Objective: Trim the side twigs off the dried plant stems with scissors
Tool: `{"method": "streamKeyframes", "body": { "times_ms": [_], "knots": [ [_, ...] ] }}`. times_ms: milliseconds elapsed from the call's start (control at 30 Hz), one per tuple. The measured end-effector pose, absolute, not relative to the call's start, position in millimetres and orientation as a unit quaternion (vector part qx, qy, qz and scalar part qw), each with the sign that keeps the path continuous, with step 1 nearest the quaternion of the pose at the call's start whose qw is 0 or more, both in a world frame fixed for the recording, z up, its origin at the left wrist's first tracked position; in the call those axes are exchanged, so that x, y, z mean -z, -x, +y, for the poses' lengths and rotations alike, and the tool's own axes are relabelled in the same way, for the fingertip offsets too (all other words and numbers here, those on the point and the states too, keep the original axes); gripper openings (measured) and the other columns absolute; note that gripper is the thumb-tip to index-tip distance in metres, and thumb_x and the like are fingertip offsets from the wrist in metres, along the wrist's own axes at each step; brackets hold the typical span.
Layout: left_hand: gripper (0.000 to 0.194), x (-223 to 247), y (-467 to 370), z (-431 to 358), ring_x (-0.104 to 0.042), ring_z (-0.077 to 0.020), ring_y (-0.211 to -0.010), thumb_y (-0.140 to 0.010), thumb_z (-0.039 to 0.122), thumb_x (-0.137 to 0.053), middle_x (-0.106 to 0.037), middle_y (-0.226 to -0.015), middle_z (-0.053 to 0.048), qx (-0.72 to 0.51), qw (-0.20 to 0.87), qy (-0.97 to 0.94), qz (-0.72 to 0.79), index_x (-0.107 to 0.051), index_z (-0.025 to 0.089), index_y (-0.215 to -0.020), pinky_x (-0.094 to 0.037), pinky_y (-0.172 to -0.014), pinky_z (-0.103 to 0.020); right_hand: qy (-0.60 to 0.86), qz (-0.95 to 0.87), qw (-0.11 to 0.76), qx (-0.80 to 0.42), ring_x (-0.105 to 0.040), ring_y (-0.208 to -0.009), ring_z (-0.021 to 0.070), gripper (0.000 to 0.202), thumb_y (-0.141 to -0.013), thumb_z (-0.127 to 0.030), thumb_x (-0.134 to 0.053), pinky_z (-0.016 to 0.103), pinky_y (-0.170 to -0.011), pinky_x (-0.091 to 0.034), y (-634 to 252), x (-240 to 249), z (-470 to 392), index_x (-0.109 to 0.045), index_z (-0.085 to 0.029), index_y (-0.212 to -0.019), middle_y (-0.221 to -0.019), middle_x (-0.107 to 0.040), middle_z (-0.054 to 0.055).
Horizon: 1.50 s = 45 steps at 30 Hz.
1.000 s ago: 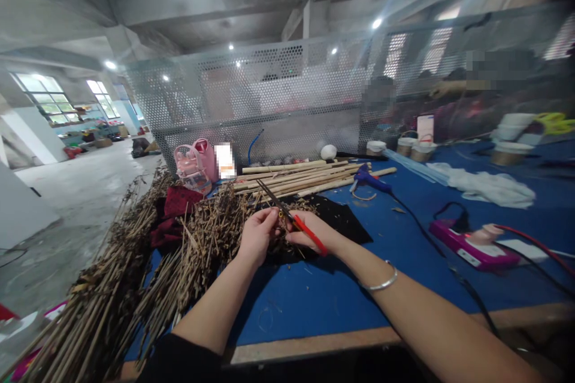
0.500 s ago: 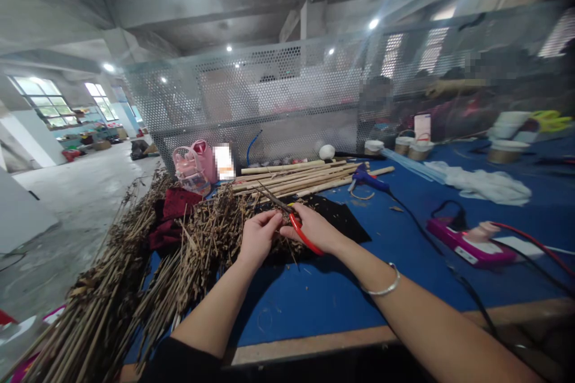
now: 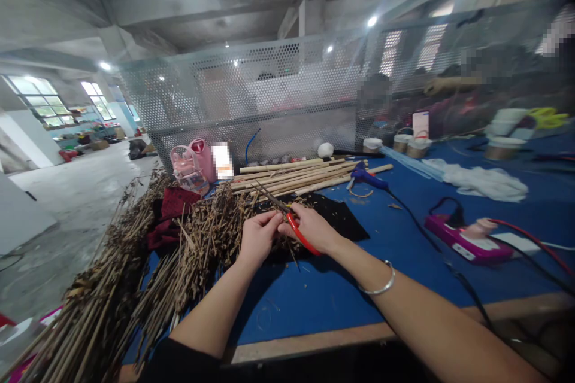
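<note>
Gripping red-handled scissors (image 3: 294, 224) in the right hand (image 3: 309, 227); no writing is legible.
Left hand (image 3: 258, 236) pinches a twig over the blue desk (image 3: 323, 299), amid dry stalks (image 3: 135, 275), in a concrete hall.

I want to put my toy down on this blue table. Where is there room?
Bare blue table lies along the near edge, between the two forearms. More lies between the black mat and the pink device, though a black cable crosses it. It is crowded on the left, where dry twigs pile up, and behind the hands, where bamboo sticks lie.
</note>
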<state>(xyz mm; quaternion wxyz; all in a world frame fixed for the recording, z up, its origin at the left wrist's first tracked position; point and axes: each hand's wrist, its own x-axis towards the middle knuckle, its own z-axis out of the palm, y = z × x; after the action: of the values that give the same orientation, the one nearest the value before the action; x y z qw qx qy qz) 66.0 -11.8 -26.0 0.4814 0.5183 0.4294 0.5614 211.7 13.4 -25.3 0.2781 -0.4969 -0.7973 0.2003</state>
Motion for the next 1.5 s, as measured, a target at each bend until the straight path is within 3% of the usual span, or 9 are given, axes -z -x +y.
{"method": "streamKeyframes", "body": {
  "times_ms": [267,567,967,1233,1500],
  "knots": [
    [0.031,30.0,-66.8,-8.8,-0.047,-0.0069,-0.049,-0.064,0.035,-0.066,-0.064,-0.062,-0.003,-0.570,0.503,-0.483,0.434,-0.070,0.011,-0.082,-0.038,-0.048,-0.019,0.509,-0.801,0.271,-0.161,-0.049,-0.058,0.0128,0.038,-0.072,-0.057,-0.051,0.022,-0.052,-0.030,-212.4,26.2,19.6,-0.051,-0.020,-0.072,-0.065,-0.056,0.001],
    [0.028,28.9,-63.3,-10.2,-0.053,-0.0120,-0.061,-0.070,0.037,-0.060,-0.066,-0.069,-0.004,-0.561,0.446,-0.553,0.426,-0.070,0.012,-0.077,-0.042,-0.058,-0.021,0.488,-0.823,0.263,-0.126,-0.052,-0.070,0.0152,0.041,-0.067,-0.055,-0.059,0.023,-0.058,-0.033,-212.5,20.3,12.6,-0.048,-0.019,-0.085,-0.081,-0.057,0.004],
    [0.030,29.3,-64.6,-8.3,-0.041,-0.0065,-0.042,-0.066,0.037,-0.063,-0.059,-0.053,-0.001,-0.561,0.442,-0.521,0.467,-0.070,0.011,-0.077,-0.031,-0.041,-0.018,0.542,-0.799,0.231,-0.117,-0.054,-0.061,0.0151,0.038,-0.070,-0.059,-0.053,0.022,-0.050,-0.027,-213.9,19.9,16.4,-0.053,-0.021,-0.073,-0.068,-0.060,0.003],
    [0.026,31.4,-61.5,-6.2,-0.052,-0.0105,-0.052,-0.062,0.036,-0.065,-0.065,-0.062,-0.004,-0.585,0.394,-0.517,0.484,-0.069,0.012,-0.072,-0.039,-0.050,-0.020,0.529,-0.812,0.237,-0.066,-0.056,-0.073,0.0187,0.044,-0.066,-0.059,-0.058,0.024,-0.056,-0.031,-209.9,20.2,11.6,-0.050,-0.020,-0.085,-0.079,-0.059,0.004],
    [0.022,30.5,-61.9,-8.1,-0.057,-0.0135,-0.058,-0.065,0.034,-0.063,-0.067,-0.065,-0.004,-0.576,0.331,-0.545,0.511,-0.069,0.014,-0.069,-0.042,-0.056,-0.022,0.516,-0.819,0.251,-0.026,-0.054,-0.079,0.0197,0.046,-0.065,-0.058,-0.059,0.026,-0.064,-0.033,-206.4,19.4,9.9,-0.050,-0.018,-0.085,-0.083,-0.056,0.006]
  ]
}}
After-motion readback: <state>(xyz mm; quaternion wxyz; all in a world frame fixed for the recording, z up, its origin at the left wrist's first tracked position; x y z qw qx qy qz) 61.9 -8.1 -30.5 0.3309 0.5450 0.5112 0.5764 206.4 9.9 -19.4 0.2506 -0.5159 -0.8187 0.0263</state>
